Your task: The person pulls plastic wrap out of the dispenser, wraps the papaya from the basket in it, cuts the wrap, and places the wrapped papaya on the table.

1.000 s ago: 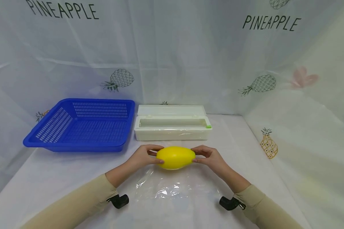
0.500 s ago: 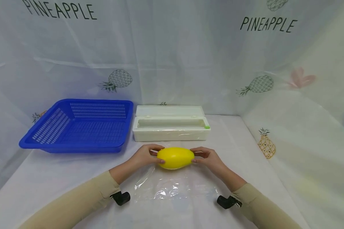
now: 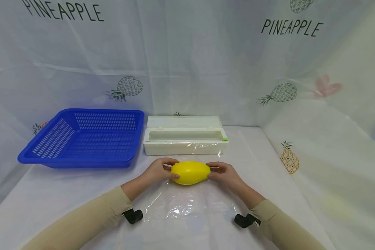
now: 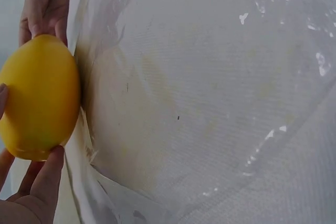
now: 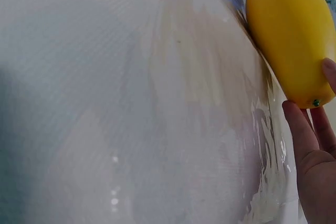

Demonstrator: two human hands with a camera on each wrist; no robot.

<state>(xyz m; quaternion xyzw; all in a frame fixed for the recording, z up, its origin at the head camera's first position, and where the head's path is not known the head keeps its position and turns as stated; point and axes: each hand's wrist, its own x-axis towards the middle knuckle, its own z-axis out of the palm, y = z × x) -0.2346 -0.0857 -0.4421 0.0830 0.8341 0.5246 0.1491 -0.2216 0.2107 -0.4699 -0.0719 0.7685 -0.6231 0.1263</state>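
A smooth yellow mango [image 3: 190, 173] lies crosswise over a sheet of clear plastic film [image 3: 181, 205] on the white-covered table. At its left end my left hand [image 3: 157, 170] grips it between thumb and fingers. My right hand [image 3: 226, 176] pinches the opposite end the same way. In the right wrist view, a small green stem spot marks the mango [image 5: 294, 38] near my right fingers [image 5: 302, 129]. The left wrist view shows the mango [image 4: 42, 98] held from both ends, with the film [image 4: 173, 93] spreading beside it.
Behind the hands stands an open white film dispenser box [image 3: 184, 148], its lid raised, film hanging over its front. A blue slotted basket [image 3: 90, 163] sits at the back left. A pineapple-printed cloth [image 3: 193, 52] hangs behind and on the right.
The wrists have drawn slightly closer together, and both hands keep hold of the mango's ends. Glints on the film at the box front have shifted. The head view has drifted a little.
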